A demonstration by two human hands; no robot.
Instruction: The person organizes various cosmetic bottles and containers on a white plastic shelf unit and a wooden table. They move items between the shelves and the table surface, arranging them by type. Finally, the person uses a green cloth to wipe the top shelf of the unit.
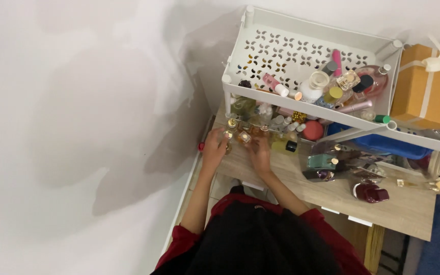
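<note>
Left hand [214, 145] fingers curl around a small gold-capped perfume bottle [228, 135]; right hand [258, 152] fingers rest by another amber bottle [244, 137], grip unclear; both at wooden tabletop [332, 196] edge under white rack [286, 53]; glass likely fragile, slick, best held by the body

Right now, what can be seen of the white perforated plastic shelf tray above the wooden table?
The white perforated plastic shelf tray is a rectangular basket with low walls, round corner posts and a floor punched with small curved cutouts. It looks like matte plastic, level, raised above the light wooden table beside the white wall. Its left half is bare; small cosmetic bottles and tubes crowd its right front corner. An orange gift box with a cream ribbon stands just right of it. Neither hand touches it.
</note>
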